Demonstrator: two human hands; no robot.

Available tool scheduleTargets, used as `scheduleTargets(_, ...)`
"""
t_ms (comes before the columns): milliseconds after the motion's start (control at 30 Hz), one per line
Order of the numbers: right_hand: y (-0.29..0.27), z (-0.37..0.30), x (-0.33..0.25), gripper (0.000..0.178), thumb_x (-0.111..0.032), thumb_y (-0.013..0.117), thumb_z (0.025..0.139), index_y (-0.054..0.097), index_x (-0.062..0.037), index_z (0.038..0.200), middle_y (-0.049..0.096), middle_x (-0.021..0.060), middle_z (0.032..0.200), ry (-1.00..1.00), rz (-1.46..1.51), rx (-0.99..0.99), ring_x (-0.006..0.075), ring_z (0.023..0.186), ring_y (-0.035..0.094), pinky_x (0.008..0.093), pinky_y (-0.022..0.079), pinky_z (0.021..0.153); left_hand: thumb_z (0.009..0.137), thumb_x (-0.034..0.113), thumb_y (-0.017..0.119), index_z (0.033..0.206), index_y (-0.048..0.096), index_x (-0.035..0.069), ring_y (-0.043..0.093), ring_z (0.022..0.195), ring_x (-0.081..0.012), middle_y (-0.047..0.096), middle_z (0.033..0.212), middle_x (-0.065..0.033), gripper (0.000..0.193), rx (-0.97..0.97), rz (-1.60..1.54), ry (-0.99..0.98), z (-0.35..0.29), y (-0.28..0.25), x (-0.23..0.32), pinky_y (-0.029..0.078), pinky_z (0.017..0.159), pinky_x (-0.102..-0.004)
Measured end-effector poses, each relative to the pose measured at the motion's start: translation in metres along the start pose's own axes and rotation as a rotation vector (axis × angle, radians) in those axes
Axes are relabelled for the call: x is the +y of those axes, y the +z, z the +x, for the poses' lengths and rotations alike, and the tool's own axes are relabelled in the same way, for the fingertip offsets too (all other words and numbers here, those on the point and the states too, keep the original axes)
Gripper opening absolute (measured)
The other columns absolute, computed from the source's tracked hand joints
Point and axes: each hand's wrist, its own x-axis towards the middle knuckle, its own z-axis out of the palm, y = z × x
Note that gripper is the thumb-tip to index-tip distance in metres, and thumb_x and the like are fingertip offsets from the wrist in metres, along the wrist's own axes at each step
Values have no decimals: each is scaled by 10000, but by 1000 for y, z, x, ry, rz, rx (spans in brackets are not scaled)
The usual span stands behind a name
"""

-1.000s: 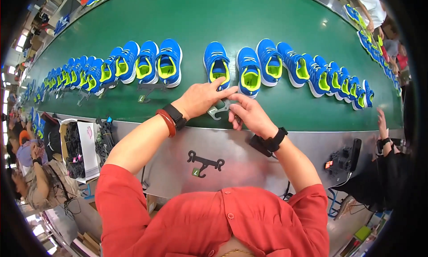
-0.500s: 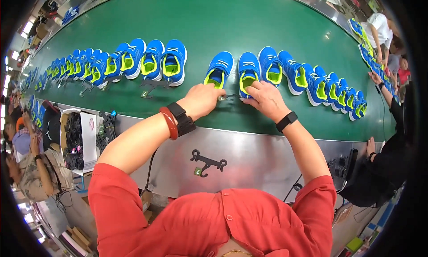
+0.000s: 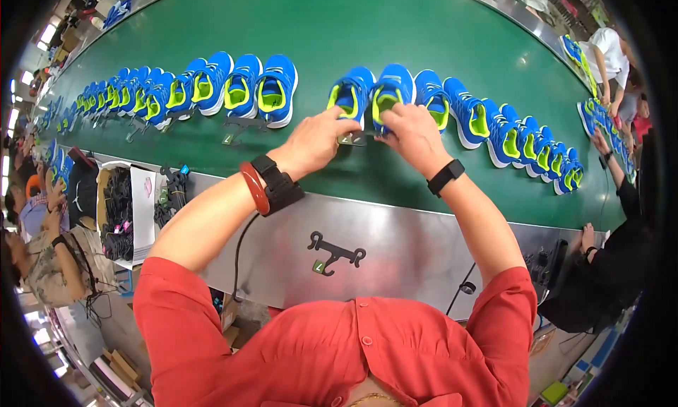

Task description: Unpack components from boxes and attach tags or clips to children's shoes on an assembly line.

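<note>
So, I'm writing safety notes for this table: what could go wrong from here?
Partly hidden between the left hand and right hand, the hanger at the heels of the blue shoes might slip. The right hand could nudge the neighbouring shoe close by. The loose hanger could be knocked off the metal ledge.

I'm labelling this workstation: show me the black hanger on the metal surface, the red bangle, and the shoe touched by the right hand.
Black hanger (image 3: 337,250), head view: middle of its bar.
Red bangle (image 3: 254,189), head view: its outer band.
Blue shoe (image 3: 395,83), head view: upper, just ahead of the opening.
</note>
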Motion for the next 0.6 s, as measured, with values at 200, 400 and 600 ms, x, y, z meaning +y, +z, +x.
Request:
scheduleTargets(200,1,-28,-8,490,-15,685,736,505,-33,1192,509,178,1181,228,380,114,378,1023,554,425,490,845,737,-127,469,1350,484,152,470,1227,-420,336,1450,-250,674,-41,264,-10,-6,-14,-4,430,997,-444)
scheduleTargets(400,18,-94,-97,1022,-434,860,522,423,-19,1347,466,179,1302,-116,368,-179,350,1164,464,448,390,943,739,-59,535,995,641,69,571,976,-337,593,1063,-135,305,259,245,189,18,-12,14,483,829,-414)
scheduleTargets(600,39,-86,-82,564,-204,790,657,591,-35,1157,602,128,1053,-25,516,-127,303,1015,534,447,431,840,787,-14,557,991,644,73,595,917,-312,599,1024,-105,238,127,106,226,52,36,62,499,774,-394)
